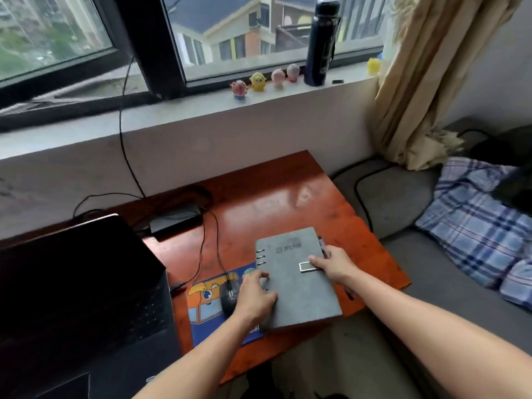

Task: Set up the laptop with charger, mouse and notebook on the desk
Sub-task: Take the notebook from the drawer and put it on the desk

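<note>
My left hand (254, 296) curls on notebook (302, 298) spine, right hand (335, 263) pinches clasp edge: likely squaring it beside mouse (229, 296) on desk (273, 197).

Single head-worn cam, wide-angle, sitting above the near edge of the desk (288, 194) and pitched forward and down. It faces the wall and window (259, 30). The sill (201, 108) slopes up to the right across the upper third, and straight lines bow near the frame edges. Range is close: both forearms enter from the bottom, and the left hand (254, 298) and right hand (335, 264) sit just below centre on the notebook (302, 283). Desktop is seen steeply from above. The laptop (72, 283) is cropped at lower left, a grey cushion (403, 197) and plaid cloth (475, 220) fill the right side, and the curtain (426, 82) is upper right.
</note>
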### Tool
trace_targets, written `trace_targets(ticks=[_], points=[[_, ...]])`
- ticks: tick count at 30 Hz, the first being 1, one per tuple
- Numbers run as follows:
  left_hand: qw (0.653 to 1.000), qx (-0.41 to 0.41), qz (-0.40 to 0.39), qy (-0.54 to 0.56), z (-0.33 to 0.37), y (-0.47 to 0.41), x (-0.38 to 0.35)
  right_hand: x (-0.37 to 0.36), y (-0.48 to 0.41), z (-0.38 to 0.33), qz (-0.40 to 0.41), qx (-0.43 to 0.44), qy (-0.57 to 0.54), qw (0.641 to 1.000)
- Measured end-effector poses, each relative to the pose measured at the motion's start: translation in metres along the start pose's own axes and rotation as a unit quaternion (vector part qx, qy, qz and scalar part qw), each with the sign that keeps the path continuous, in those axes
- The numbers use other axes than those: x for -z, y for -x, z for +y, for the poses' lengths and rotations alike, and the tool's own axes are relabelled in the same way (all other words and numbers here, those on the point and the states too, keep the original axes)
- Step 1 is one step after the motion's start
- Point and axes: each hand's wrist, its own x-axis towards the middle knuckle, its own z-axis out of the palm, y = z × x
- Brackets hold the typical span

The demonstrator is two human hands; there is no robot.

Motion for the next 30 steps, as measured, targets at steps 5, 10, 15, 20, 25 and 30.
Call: trace_targets(ticks=[5, 10, 15, 20, 25, 30], points=[[1.0, 0.013, -0.027, -0.007, 0.015, -0.034, -0.029, 0.018, -0.046, 0.01, -0.007, -0.029, -0.037, 0.999], [0.999, 0.029, -0.011, -0.024, 0.027, -0.053, -0.058, 0.029, -0.091, 0.019, -0.049, -0.009, 0.041, 0.998], [0.996, 0.04, 0.009, -0.082, 0.031, -0.056, -0.08, 0.036, -0.11, 0.021, -0.05, 0.042, 0.27, 0.961], [0.98, 0.042, -0.037, -0.193, 0.024, -0.047, -0.092, 0.06, -0.124, 0.02, -0.054, 0.091, 0.375, 0.921], [0.962, 0.04, -0.026, -0.268, 0.021, -0.035, -0.105, 0.083, -0.138, 0.029, -0.048, 0.084, 0.29, 0.952], [0.959, 0.049, 0.003, -0.278, 0.025, -0.038, -0.117, 0.085, -0.136, 0.044, -0.049, 0.071, 0.354, 0.931]])
